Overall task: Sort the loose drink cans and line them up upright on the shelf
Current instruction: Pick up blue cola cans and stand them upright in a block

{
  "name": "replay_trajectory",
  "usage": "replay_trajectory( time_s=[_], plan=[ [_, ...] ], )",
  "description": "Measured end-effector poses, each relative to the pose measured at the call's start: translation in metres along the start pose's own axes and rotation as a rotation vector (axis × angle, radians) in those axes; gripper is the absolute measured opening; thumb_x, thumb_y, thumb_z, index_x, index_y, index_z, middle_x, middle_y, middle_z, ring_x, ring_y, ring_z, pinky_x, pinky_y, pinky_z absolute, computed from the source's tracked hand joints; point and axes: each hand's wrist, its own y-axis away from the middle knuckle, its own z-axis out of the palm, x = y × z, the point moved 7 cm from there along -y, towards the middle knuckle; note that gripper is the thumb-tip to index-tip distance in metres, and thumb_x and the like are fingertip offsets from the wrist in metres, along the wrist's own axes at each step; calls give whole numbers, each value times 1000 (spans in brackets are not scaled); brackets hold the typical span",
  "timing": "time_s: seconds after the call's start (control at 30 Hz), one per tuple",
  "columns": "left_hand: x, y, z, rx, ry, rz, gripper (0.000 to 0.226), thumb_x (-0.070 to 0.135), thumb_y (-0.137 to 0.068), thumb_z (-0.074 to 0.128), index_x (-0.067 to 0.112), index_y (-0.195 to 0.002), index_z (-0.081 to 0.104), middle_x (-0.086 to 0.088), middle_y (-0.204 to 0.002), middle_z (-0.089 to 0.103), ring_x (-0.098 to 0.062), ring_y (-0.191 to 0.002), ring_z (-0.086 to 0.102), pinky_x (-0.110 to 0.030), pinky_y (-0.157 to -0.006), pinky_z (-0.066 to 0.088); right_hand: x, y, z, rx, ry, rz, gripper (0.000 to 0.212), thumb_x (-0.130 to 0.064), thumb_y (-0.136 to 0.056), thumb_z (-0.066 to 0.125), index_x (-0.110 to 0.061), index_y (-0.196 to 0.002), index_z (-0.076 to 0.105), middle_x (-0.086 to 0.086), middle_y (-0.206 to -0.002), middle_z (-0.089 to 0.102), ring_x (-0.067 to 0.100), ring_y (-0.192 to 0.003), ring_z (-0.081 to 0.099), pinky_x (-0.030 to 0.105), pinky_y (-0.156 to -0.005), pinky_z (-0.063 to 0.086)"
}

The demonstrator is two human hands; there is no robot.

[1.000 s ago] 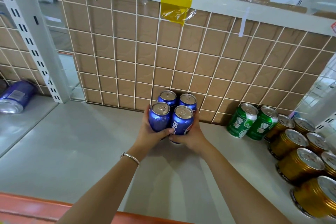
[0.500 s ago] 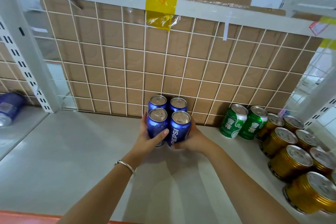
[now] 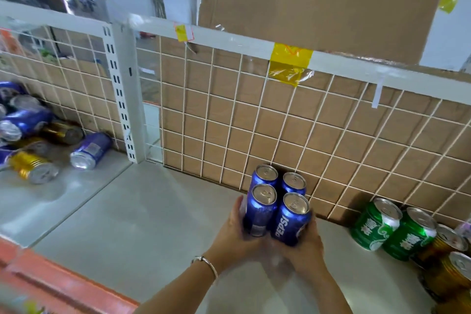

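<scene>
My left hand (image 3: pixel 229 234) and right hand (image 3: pixel 307 250) cupped a tight two-by-two block of four blue Pepsi cans (image 3: pixel 277 208); these were smooth glossy cylinders with dull silver lids, upright on the white shelf (image 3: pixel 132 214); my fingers (image 3: pixel 239 209) curled round the two front cans from either side. The back pair stood near the white wire grid (image 3: pixel 254 122), which was backed by matte cardboard (image 3: pixel 331 148). To the right, apart from the block, two green cans (image 3: pixel 377 224) stood beside ribbed gold cans (image 3: pixel 453 273). A wide stretch of glossy shelf ran left to the slotted white upright (image 3: pixel 122 99); beyond it loose blue and gold cans (image 3: pixel 30 135) lay on their sides; an orange-red lip (image 3: pixel 63 285) edged the front.
</scene>
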Motion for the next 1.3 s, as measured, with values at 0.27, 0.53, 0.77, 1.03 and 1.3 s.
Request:
replay_trajectory(
  time_s=[0.27, 0.53, 0.77, 1.03, 1.3],
  plan=[
    [-26, 31, -57, 36, -67, -180, 85, 39, -87, 62, 31, -148, 4, 4, -156, 17, -12, -138, 26, -25, -110, 29, -15, 42, 0, 486, -396, 157, 63, -5, -69, 76, 5, -126, 52, 12, -124, 59, 13, -106, 59, 26, -83, 44],
    [-31, 64, -242, 356, -330, -173, 66, 22, -88, 61, 19, -144, 27, -3, -146, 35, -9, -124, 41, -18, -103, 33, -145, 87, 214, -167, -200, -218, 32, -5, -78, 65, -34, -88, 58, -3, -95, 60, -2, -83, 54, 12, -73, 43],
    [-2, 123, -467, 853, -331, -55, 38, 20, -78, 68, 7, -113, 60, -4, -104, 58, -21, -100, 56, -33, -87, 46, -213, 89, 393, -572, -90, -2, 35, -15, -90, 62, -16, -124, 51, 5, -121, 53, 11, -86, 51, 5, -62, 39],
    [-19, 121, -618, 964, -166, -211, 30, 18, -66, 71, 10, -89, 53, -9, -83, 60, -26, -79, 57, -36, -69, 46, -285, 21, 467, -353, -79, 91, 48, -28, -92, 59, -3, -131, 45, 12, -119, 54, 26, -105, 53, 23, -83, 38],
    [-26, 90, -636, 989, -274, -349, 79, 38, -72, 78, 6, -132, 38, -18, -128, 35, -33, -115, 43, -36, -97, 40, -272, 11, 506, -355, -11, 187, 67, -36, -73, 79, -5, -125, 51, 14, -110, 62, 28, -93, 61, 33, -80, 47]
  ],
)
